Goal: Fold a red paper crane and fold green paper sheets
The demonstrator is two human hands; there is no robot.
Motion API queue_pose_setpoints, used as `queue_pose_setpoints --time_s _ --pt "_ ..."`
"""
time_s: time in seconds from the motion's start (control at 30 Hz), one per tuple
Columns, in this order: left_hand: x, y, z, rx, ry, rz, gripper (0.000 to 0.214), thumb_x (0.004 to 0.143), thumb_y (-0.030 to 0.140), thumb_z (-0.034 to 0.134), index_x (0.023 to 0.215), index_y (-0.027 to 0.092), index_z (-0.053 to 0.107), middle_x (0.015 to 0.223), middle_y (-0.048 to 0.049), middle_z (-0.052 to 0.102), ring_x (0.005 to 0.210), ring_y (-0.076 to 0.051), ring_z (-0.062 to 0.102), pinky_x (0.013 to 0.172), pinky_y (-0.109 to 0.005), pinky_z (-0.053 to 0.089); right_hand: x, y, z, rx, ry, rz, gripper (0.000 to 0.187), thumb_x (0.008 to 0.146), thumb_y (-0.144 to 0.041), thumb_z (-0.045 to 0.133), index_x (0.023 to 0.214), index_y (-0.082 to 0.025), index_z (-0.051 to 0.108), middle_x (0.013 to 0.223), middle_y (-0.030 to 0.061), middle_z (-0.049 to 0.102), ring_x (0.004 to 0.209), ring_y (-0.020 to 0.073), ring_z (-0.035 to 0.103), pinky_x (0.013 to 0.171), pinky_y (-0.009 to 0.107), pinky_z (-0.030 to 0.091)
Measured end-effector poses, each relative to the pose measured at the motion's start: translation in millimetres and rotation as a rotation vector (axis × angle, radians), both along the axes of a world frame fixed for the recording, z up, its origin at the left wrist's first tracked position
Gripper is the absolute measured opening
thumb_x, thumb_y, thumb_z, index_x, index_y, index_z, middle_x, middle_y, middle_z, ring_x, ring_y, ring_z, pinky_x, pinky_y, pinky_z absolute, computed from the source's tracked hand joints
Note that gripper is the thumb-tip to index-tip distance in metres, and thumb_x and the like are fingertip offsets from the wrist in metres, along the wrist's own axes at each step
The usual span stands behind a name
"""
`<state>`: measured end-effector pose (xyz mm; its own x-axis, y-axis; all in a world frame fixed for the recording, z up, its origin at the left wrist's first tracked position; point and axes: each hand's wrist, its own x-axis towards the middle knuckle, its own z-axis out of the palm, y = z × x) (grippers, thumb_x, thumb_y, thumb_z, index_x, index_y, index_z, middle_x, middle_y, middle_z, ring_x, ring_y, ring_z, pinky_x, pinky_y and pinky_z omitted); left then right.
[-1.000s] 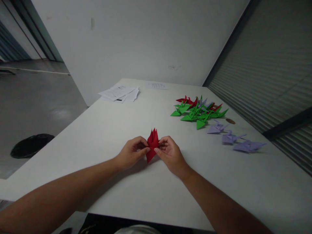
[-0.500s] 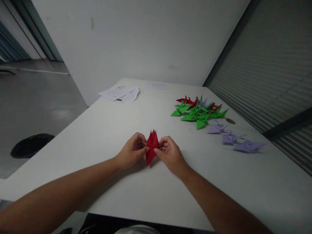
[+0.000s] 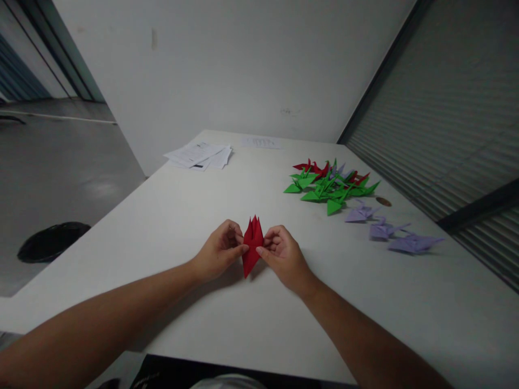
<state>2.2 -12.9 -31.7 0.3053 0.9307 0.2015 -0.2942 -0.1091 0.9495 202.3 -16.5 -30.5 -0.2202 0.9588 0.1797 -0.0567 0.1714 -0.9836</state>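
Note:
A red folded origami paper point(image 3: 253, 249) is held between my two hands over the white table, with pointed tips at its far end and one long point toward me. My left hand point(image 3: 221, 249) pinches its left edge, thumb on the near face. On the other edge, my right hand point(image 3: 284, 256) pinches it the same way. The fingers behind the paper are partly hidden. To the right lie several green paper cranes point(image 3: 324, 190), along with red paper cranes point(image 3: 318, 169) and purple paper cranes point(image 3: 413, 243).
Printed sheets point(image 3: 198, 155) lie at the table's far left, with another paper point(image 3: 261, 142) by the wall. A brown round object point(image 3: 383, 201) sits near the blinds point(image 3: 446, 108). A black-lined bin point(image 3: 52, 241) stands on the floor left of the table point(image 3: 162, 221).
Hardly anything differs. Both hands keep their pinch on the red paper, whose near point has dipped very slightly toward me.

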Motion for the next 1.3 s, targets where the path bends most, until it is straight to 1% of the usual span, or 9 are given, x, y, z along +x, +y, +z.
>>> queue_pose_setpoints --time_s 0.13,0.3,0.47,0.6,0.8,0.9,1.13,1.23,1.3 --pt "-0.5 0.3 0.0 0.001 -0.002 -0.010 0.026 0.086 0.018 0.078 0.095 0.020 0.054 0.083 0.0016 0.063 0.073 -0.011 0.059 0.066 -0.025 0.044 0.4 0.3 -0.3 -0.003 0.005 0.025 0.033 0.083 -0.031 0.077 0.100 -0.025 0.050 0.088 -0.0006 0.065 0.079 0.0156 0.064 0.072 0.030 0.053" --pt "0.1 -0.1 -0.8 -0.028 -0.010 -0.039 0.032 0.085 0.019 0.078 0.106 0.022 0.054 0.091 -0.0008 0.067 0.081 -0.015 0.064 0.073 -0.029 0.049 1.3 -0.1 1.7 0.000 -0.023 0.033 0.034 0.082 -0.033 0.077 0.103 -0.026 0.051 0.090 0.0004 0.066 0.082 0.0171 0.066 0.075 0.033 0.055" --pt "-2.1 1.2 6.2 -0.037 -0.031 0.007 0.047 0.083 0.017 0.078 0.123 0.027 0.056 0.109 -0.0042 0.068 0.097 -0.018 0.065 0.083 -0.033 0.052 1.6 -1.5 2.4 -0.028 -0.019 0.056 0.037 0.081 -0.030 0.079 0.105 -0.026 0.051 0.087 -0.0008 0.066 0.076 0.0158 0.065 0.070 0.031 0.053" --pt "-6.3 4.7 12.2 -0.052 -0.031 0.040 0.045 0.082 0.018 0.077 0.123 0.026 0.061 0.111 -0.0048 0.068 0.099 -0.018 0.064 0.087 -0.034 0.052 1.2 -3.5 2.7 -0.028 -0.020 0.081 0.037 0.081 -0.029 0.078 0.106 -0.025 0.052 0.087 -0.0008 0.067 0.077 0.0158 0.066 0.071 0.030 0.054" --pt "-3.8 3.1 9.2 -0.112 0.017 -0.070 0.062 0.074 0.017 0.086 0.127 0.027 0.056 0.107 -0.0040 0.067 0.093 -0.018 0.066 0.083 -0.035 0.054 1.5 -4.0 3.7 -0.017 -0.015 0.075 0.037 0.082 -0.032 0.078 0.106 -0.026 0.051 0.088 -0.0007 0.066 0.076 0.0162 0.065 0.070 0.031 0.053" --pt "-1.7 0.9 7.3 -0.160 0.051 -0.133 0.065 0.074 0.017 0.087 0.129 0.025 0.052 0.099 -0.0030 0.068 0.087 -0.018 0.068 0.081 -0.036 0.056 2.1 -3.1 3.0 -0.001 -0.016 0.050 0.038 0.083 -0.034 0.078 0.108 -0.026 0.051 0.087 -0.0011 0.066 0.074 0.0155 0.064 0.069 0.030 0.053" --pt "-2.6 1.0 6.4 -0.166 0.038 -0.094 0.051 0.079 0.023 0.084 0.118 0.023 0.052 0.087 0.0004 0.066 0.075 -0.014 0.064 0.070 -0.030 0.052 2.2 -1.2 -1.0 0.009 -0.004 0.044 0.044 0.081 -0.042 0.081 0.109 -0.027 0.051 0.087 -0.0009 0.067 0.075 0.0163 0.065 0.070 0.032 0.055" --pt "-3.3 2.8 4.3 -0.090 0.111 -0.038 0.038 0.080 0.025 0.083 0.104 0.021 0.054 0.086 0.0003 0.065 0.073 -0.013 0.061 0.066 -0.027 0.049 2.1 -1.3 -0.6 0.017 -0.001 0.036 0.044 0.081 -0.041 0.083 0.109 -0.027 0.052 0.087 -0.0003 0.069 0.075 0.0168 0.067 0.071 0.032 0.056" --pt "-4.1 4.2 2.6 -0.025 0.204 0.024 0.033 0.079 0.027 0.084 0.090 0.019 0.053 0.079 0.0027 0.060 0.067 -0.010 0.055 0.061 -0.024 0.044 2.0 -2.2 1.2 0.030 0.002 0.047 0.042 0.080 -0.040 0.085 0.106 -0.026 0.055 0.089 0.0009 0.070 0.078 0.0176 0.069 0.073 0.033 0.057"
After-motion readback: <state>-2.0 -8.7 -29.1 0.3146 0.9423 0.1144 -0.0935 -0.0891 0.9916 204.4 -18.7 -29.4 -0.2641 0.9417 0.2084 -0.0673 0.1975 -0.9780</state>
